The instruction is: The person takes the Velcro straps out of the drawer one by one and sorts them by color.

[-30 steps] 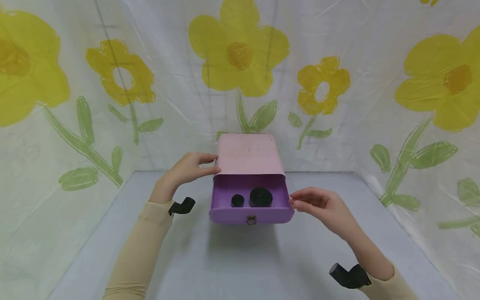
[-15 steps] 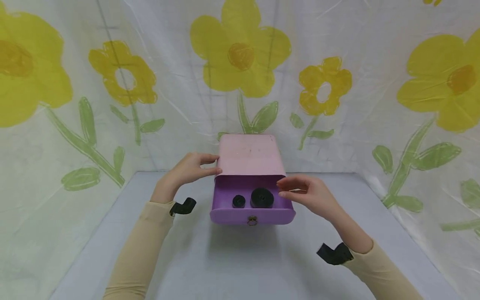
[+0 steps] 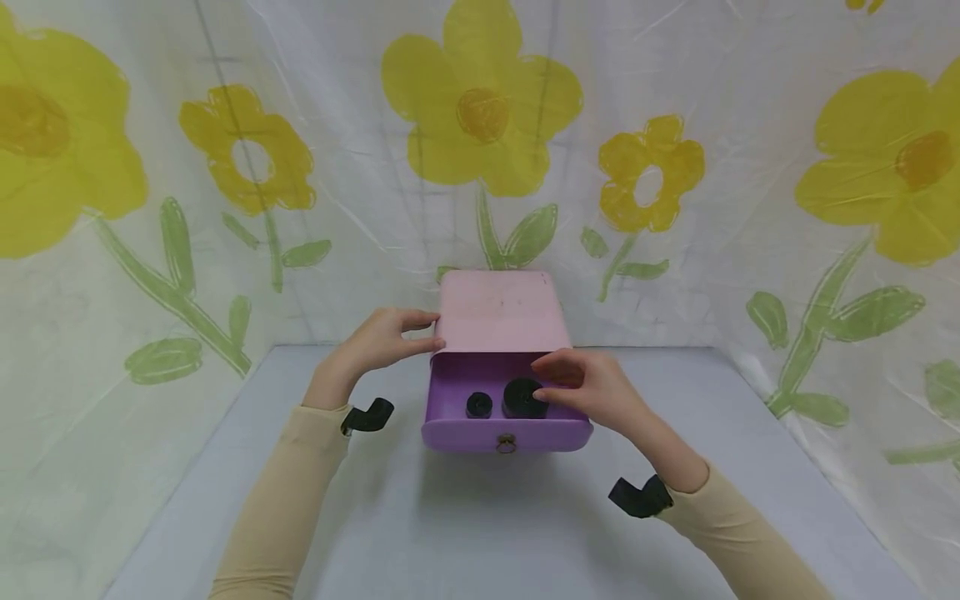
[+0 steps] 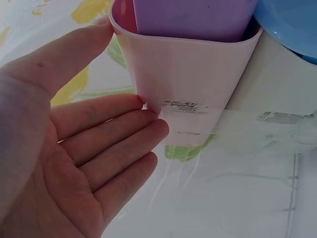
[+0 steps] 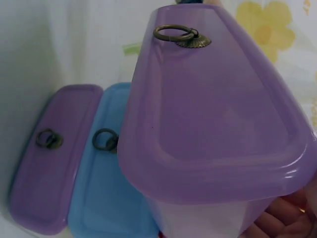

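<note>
A pink drawer case [image 3: 502, 310] stands in mid-view, its purple drawer [image 3: 480, 436] pulled out toward me. Inside sit a small black round disc [image 3: 478, 406] and a larger thick black disc [image 3: 520, 398]. My left hand [image 3: 378, 337] touches the case's left side with its fingertips; the left wrist view shows straight fingers [image 4: 114, 144] along the pink wall and the thumb up at the rim. Over the drawer's right side reaches my right hand [image 3: 588, 383], thumb tip overlapping the larger disc, fingers lightly bent and apart above it. The drawer front hides most of that hand in the right wrist view.
Below the open drawer, the right wrist view shows a blue drawer front [image 5: 111, 193] and another purple front [image 5: 57, 163], each with a brass ring pull. A white table [image 3: 360, 525] lies beneath. Behind hangs a flower-printed plastic sheet [image 3: 345, 150].
My right hand has moved left from outside the drawer's right edge, over its side, to the larger black disc. The left hand stays on the case; the drawer has not moved.
</note>
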Available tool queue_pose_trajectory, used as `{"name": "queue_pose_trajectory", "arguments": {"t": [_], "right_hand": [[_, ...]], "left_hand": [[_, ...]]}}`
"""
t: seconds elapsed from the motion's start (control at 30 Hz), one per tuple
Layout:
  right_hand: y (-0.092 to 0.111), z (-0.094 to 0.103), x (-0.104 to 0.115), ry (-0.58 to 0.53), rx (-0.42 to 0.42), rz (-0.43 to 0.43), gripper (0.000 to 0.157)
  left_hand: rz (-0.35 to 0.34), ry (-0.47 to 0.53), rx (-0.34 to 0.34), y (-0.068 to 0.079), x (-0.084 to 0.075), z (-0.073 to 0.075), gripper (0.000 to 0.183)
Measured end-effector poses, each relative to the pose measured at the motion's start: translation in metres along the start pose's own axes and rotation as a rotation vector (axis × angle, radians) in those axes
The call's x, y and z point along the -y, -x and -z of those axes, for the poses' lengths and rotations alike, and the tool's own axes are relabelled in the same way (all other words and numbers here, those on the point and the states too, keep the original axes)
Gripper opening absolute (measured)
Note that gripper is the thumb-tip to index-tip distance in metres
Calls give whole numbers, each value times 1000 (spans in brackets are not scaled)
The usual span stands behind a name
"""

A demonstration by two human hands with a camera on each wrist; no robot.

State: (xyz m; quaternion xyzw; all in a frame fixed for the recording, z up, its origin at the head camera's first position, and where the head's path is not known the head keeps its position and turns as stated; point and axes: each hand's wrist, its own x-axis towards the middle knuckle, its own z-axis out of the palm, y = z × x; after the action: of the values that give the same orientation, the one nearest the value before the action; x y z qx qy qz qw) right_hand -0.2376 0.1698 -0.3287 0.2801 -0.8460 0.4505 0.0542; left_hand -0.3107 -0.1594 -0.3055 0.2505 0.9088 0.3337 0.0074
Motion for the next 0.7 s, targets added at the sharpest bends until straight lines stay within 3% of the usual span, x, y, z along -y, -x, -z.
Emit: {"name": "queue_pose_trajectory", "arguments": {"t": [0.33,0.53,0.7], "right_hand": [[-5,-7,-2,151,-3,105,44],[-8,-6,-3,283,45,147,50],[-10,-6,-5,321,101,158,53]], "left_hand": [[-2,-13,-5,0,0,-1,64],[-14,-27,-5,-1,2,-1,66],[-15,-25,-10,-1,2,-2,65]]}}
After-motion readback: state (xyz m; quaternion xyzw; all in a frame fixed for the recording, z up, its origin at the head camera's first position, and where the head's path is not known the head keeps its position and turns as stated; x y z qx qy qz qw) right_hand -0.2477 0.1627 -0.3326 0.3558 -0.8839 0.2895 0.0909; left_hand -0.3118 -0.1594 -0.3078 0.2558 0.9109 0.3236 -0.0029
